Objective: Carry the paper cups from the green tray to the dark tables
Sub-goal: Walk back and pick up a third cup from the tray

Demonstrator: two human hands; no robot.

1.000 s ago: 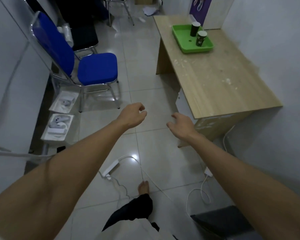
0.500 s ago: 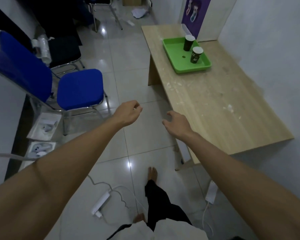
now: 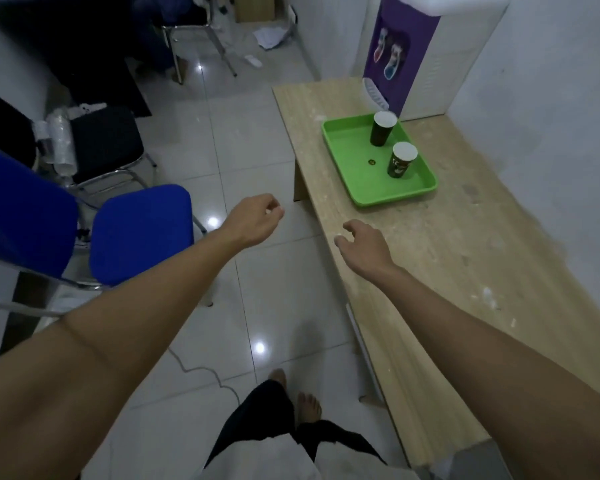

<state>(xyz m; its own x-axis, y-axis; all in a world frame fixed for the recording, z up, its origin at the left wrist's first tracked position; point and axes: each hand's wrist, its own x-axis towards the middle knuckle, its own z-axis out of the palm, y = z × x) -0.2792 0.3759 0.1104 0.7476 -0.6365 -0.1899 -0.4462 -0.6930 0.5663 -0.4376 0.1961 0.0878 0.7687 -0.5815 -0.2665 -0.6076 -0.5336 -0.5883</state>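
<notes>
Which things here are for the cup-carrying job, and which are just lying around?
For the job:
- far paper cup, standing in the tray
- near paper cup, standing in the tray
- green tray on the wooden table
- left hand and right hand, both holding nothing

Just lying about:
- blue chair
- black chair
- white cable on the floor
- crumpled paper

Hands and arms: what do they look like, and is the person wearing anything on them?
Both arms are bare from the hands up to the edge of the picture: no sleeves, gloves, watch or rings show. The left hand and the right hand are bare too. Lower down there is a white top and dark trousers, and the feet are bare.
</notes>
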